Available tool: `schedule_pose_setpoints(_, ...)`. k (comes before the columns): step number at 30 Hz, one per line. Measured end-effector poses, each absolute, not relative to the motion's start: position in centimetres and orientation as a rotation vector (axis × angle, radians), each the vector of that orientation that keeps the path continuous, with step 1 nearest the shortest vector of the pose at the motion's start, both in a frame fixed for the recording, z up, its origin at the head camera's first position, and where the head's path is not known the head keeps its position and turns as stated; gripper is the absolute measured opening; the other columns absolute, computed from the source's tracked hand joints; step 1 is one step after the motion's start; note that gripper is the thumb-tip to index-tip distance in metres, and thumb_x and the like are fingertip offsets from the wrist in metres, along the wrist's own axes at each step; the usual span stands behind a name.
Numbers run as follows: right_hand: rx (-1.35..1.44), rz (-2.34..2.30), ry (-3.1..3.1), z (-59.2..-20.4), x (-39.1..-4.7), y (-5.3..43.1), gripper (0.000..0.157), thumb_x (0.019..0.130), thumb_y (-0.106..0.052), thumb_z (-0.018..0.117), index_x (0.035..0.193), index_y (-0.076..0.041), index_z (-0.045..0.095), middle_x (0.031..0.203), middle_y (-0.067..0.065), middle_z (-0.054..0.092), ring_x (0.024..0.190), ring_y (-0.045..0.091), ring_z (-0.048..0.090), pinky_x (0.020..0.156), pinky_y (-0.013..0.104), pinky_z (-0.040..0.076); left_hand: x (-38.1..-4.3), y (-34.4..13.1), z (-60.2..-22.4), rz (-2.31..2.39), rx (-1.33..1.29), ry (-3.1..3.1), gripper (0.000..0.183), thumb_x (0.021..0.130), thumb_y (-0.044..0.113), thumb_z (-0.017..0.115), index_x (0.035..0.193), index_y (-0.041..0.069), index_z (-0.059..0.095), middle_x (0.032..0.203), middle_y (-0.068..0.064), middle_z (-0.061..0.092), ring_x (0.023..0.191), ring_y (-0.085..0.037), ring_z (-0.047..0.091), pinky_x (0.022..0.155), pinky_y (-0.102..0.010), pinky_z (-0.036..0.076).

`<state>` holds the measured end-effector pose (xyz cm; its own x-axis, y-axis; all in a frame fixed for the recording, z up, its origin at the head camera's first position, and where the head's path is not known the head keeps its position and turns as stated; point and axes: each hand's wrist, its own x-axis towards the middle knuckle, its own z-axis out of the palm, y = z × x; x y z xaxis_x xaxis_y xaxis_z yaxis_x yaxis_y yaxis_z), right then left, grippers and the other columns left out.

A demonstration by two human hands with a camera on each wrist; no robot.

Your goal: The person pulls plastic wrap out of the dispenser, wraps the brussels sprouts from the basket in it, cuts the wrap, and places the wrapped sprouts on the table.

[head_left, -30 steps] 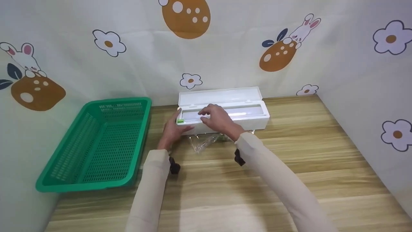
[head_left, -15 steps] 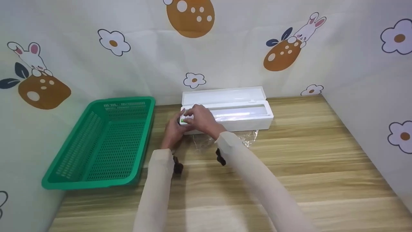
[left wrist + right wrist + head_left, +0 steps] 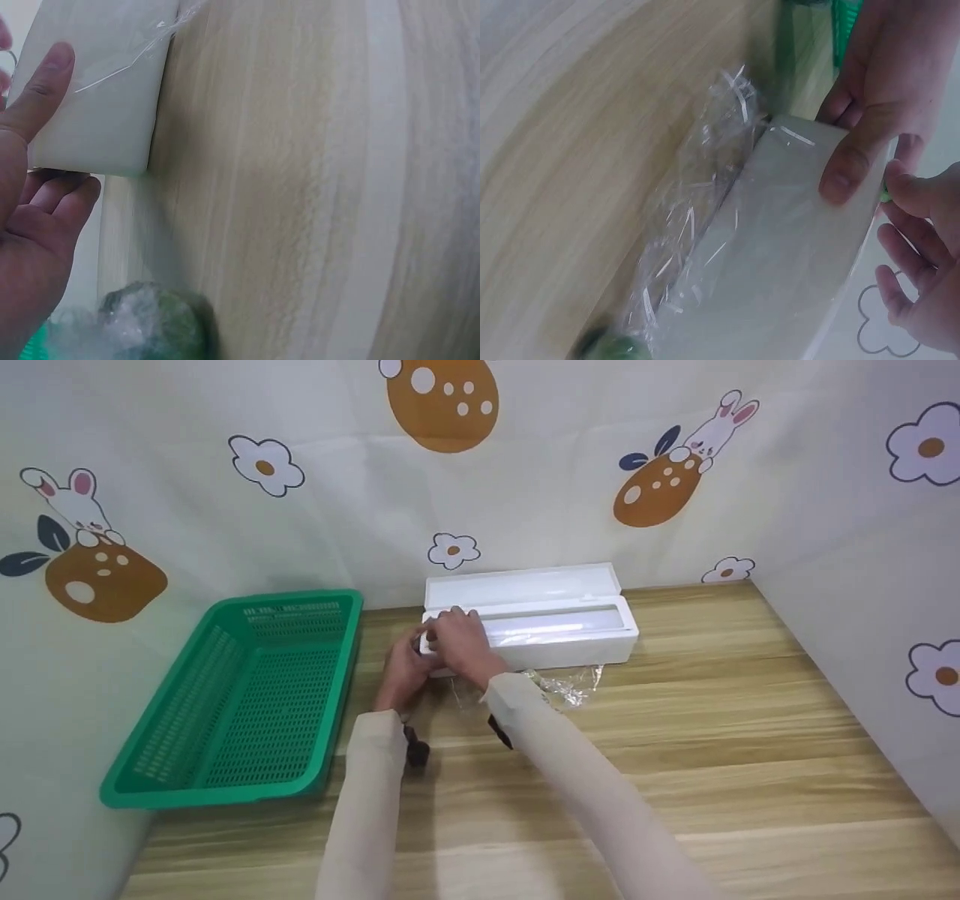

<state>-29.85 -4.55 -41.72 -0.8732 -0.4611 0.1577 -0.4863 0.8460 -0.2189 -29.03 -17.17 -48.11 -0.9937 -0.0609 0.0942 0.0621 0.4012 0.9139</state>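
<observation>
A white cling film dispenser lies on the table with its lid raised at the back and a film roll showing inside. My left hand grips its left end, thumb on the front wall and fingers round the end face. At that same end my right hand pinches a small green slide cutter, which its fingers mostly hide. Loose clear film hangs down the dispenser's front and lies crumpled on the table.
A green plastic basket stands left of the dispenser. Something round and green, wrapped in clear film, sits on the table in the left wrist view. A patterned cloth rises behind the table.
My right hand has moved left across the dispenser to the green slide cutter at its left end. My left hand keeps its grip there. The view shifts slightly.
</observation>
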Motion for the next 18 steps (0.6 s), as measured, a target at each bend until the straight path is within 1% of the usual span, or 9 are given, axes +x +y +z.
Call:
schedule_pose_setpoints(4, 0.740, 0.443, -2.949, -41.8, -29.9, -4.0, 0.013, 0.093, -0.020, 0.071, 0.103, -0.018, 0.079, 0.107, 0.003, 0.073, 0.106, 0.025, 0.061, 0.093, 0.042, 0.045, -29.1, -17.2, -48.0, -1.707, -0.002, -2.526, 0.060, 0.085, 0.000, 0.075, 0.141, 0.000, 0.051, 0.150, -0.015, 0.052, 0.137, -0.026, 0.051, 0.112, -0.039, 0.044)
schedule_pose_setpoints(7, 0.749, 0.410, -2.951, -41.7, -29.9, -3.7, 0.013, 0.092, -0.018, 0.071, 0.102, -0.018, 0.078, 0.107, 0.003, 0.072, 0.106, 0.025, 0.061, 0.093, 0.042, 0.044, -29.1, -17.1, -48.0, -1.739, -0.001, -2.521, 0.060, 0.086, 0.000, 0.074, 0.142, 0.001, 0.051, 0.151, -0.013, 0.052, 0.138, -0.025, 0.050, 0.114, -0.041, 0.043)
schedule_pose_setpoints(9, 0.750, 0.380, -2.946, -41.7, -29.9, -3.5, 0.012, 0.091, -0.019, 0.072, 0.102, -0.018, 0.077, 0.106, 0.003, 0.072, 0.106, 0.025, 0.061, 0.093, 0.043, 0.044, -29.2, -17.0, -48.0, -1.778, 0.005, -2.505, 0.063, 0.086, 0.000, 0.075, 0.143, 0.003, 0.050, 0.151, -0.013, 0.052, 0.136, -0.024, 0.052, 0.111, -0.040, 0.046)
schedule_pose_setpoints(11, 0.754, 0.373, -2.943, -41.7, -29.9, -3.3, 0.012, 0.089, -0.020, 0.074, 0.101, -0.017, 0.076, 0.105, 0.003, 0.072, 0.105, 0.026, 0.061, 0.092, 0.043, 0.044, -29.2, -16.9, -48.1, -1.827, 0.010, -2.475, 0.066, 0.085, -0.001, 0.076, 0.145, 0.004, 0.049, 0.148, -0.015, 0.054, 0.132, -0.024, 0.055, 0.106, -0.037, 0.050)
schedule_pose_setpoints(13, 0.760, 0.364, -2.944, -41.7, -29.9, -3.0, 0.015, 0.087, -0.023, 0.076, 0.100, -0.015, 0.075, 0.104, 0.004, 0.071, 0.104, 0.026, 0.060, 0.092, 0.044, 0.043, -29.2, -16.9, -48.2, -1.849, 0.024, -2.466, 0.071, 0.083, 0.001, 0.078, 0.147, 0.005, 0.047, 0.149, -0.015, 0.053, 0.131, -0.022, 0.056, 0.102, -0.030, 0.051)
schedule_pose_setpoints(16, 0.762, 0.344, -2.944, -41.5, -30.1, -2.0, 0.012, 0.088, -0.020, 0.074, 0.098, -0.014, 0.074, 0.103, 0.005, 0.071, 0.103, 0.027, 0.059, 0.092, 0.044, 0.043, -29.1, -17.0, -48.2, -1.852, 0.022, -2.443, 0.076, 0.079, 0.002, 0.082, 0.146, 0.002, 0.046, 0.147, -0.018, 0.054, 0.127, -0.021, 0.057, 0.094, -0.020, 0.051)
schedule_pose_setpoints(18, 0.768, 0.319, -2.945, -41.3, -30.2, -1.1, 0.010, 0.089, -0.017, 0.072, 0.098, -0.013, 0.074, 0.103, 0.005, 0.072, 0.103, 0.027, 0.059, 0.093, 0.045, 0.043, -29.1, -17.2, -48.2, -1.848, 0.015, -2.424, 0.079, 0.076, 0.002, 0.085, 0.145, 0.000, 0.046, 0.148, -0.018, 0.053, 0.125, -0.021, 0.057, 0.092, -0.017, 0.048)
